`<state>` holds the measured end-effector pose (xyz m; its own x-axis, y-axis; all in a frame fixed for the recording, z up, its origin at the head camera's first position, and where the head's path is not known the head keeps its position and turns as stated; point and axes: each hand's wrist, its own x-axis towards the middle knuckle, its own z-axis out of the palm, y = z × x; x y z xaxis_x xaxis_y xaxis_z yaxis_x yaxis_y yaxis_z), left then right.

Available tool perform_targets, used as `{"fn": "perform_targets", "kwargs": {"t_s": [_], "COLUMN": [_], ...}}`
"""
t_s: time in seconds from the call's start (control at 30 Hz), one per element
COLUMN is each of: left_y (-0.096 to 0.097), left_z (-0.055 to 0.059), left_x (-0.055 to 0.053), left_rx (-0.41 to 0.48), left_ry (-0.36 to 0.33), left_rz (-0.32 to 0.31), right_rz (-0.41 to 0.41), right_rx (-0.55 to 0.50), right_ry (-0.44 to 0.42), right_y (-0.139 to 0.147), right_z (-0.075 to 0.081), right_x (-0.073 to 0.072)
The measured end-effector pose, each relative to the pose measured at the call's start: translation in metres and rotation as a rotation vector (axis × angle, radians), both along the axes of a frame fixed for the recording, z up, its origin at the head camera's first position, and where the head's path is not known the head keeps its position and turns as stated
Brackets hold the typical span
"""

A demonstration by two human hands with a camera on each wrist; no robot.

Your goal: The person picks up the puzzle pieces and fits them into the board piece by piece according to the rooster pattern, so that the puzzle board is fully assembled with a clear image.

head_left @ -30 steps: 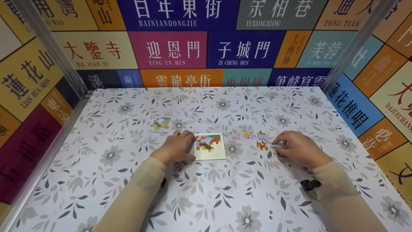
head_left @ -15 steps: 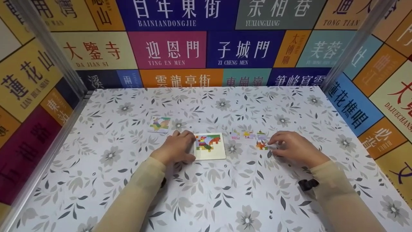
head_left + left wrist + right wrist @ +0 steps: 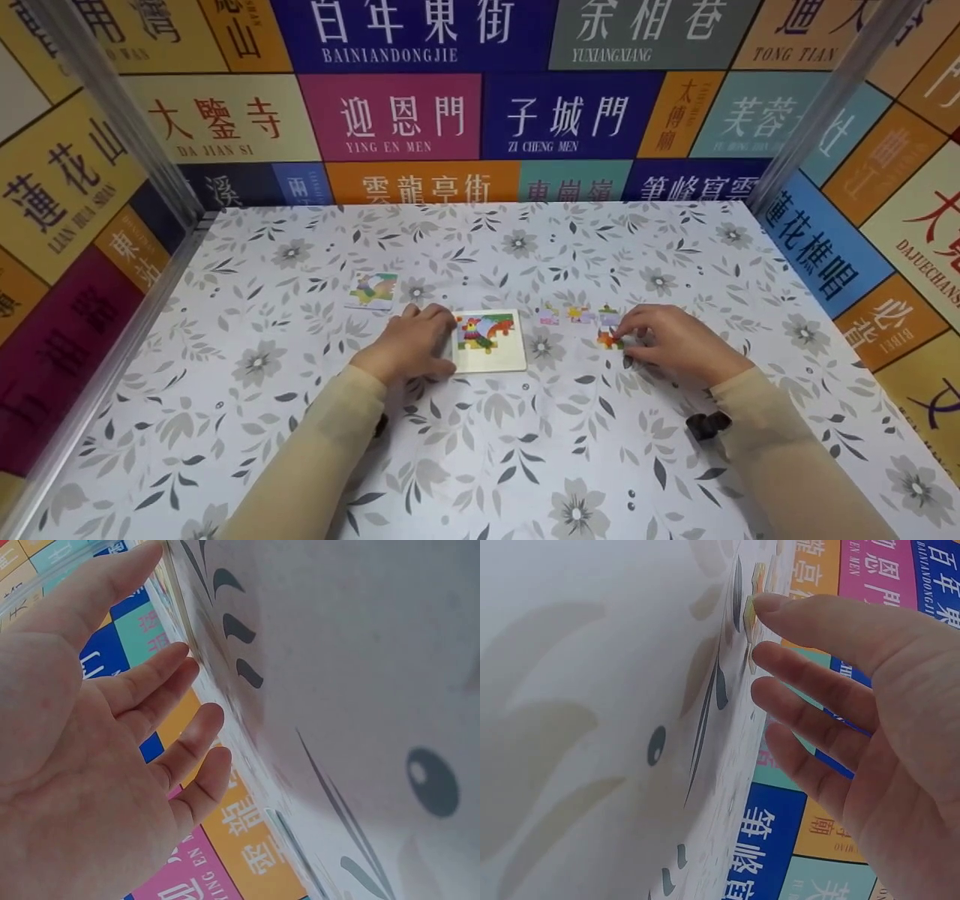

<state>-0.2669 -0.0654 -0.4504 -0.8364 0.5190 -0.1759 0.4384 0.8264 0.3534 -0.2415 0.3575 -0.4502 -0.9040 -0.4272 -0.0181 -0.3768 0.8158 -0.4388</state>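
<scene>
A cream puzzle board lies mid-table, with a colourful rooster picture partly assembled at its top. My left hand rests along its left side, thumb near the lower corner and fingers loosely bent at the upper edge. In the left wrist view, the thumb and index fingertips meet the board's thin edge. To the board's right, my right hand pinches a small puzzle piece, mostly hidden by the fingers, low over the table. An orange puzzle piece lies right at these fingertips.
Several loose puzzle pieces lie in a row between the board and my right hand. A picture card with rooster artwork lies beyond my left hand. The floral table ends at lettered wall panels.
My right hand has moved a little left with the pinched piece, coming up against the orange piece. My left hand and the board stay in place.
</scene>
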Motion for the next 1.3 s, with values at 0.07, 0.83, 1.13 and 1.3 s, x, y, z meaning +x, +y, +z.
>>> {"fn": "perform_targets", "kwargs": {"t_s": [0.07, 0.83, 1.13, 1.3], "left_y": [0.000, -0.002, -0.001, -0.001], "left_z": [0.001, 0.001, 0.001, 0.001], "left_x": [0.000, 0.002, 0.001, 0.000], "left_rx": [-0.001, 0.003, -0.006, -0.010], "left_ry": [0.000, 0.032, 0.012, 0.010], "left_rz": [-0.001, -0.017, -0.004, -0.006], "right_rz": [0.000, -0.017, -0.017, -0.015], "right_rx": [0.002, 0.048, 0.040, 0.048], "right_ry": [-0.010, 0.059, 0.090, 0.102], "right_y": [0.000, -0.005, -0.011, -0.017], "right_z": [0.000, -0.007, -0.004, -0.002], "right_x": [-0.001, 0.001, 0.000, 0.000]}}
